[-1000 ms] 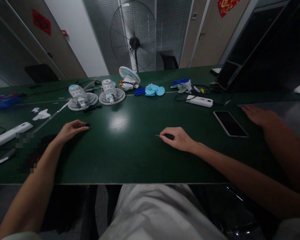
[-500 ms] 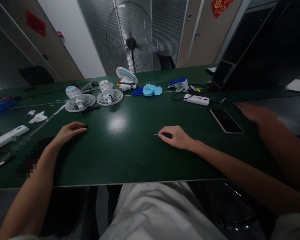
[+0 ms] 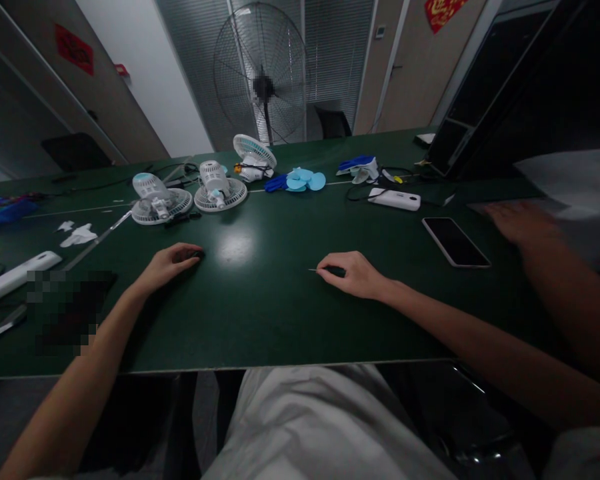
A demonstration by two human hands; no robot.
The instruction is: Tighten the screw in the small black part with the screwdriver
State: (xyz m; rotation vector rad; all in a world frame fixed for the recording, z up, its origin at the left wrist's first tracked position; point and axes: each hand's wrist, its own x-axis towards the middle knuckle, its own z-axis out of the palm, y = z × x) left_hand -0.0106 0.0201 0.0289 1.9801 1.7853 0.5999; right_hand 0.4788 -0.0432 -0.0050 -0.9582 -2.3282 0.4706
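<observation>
My left hand rests low over the green table, left of the middle. Its thumb and fingertips are closed on a small black object, mostly hidden by the fingers. On the right, my right hand lies on the table, fingers wrapped round a small screwdriver. Its thin metal tip points left, and part of a dark handle shows inside the grip. The table between both hands carries a bright light reflection.
Several small white fans lie towards the back, near light-blue fan blades and gloves. A phone and a white power bank-like block lie right. Another person's hand is at far right beside a translucent sheet.
My left hand has slid right across the table with the small black object. My right hand has stayed put. At far right, the other person's translucent sheet has been lifted.
</observation>
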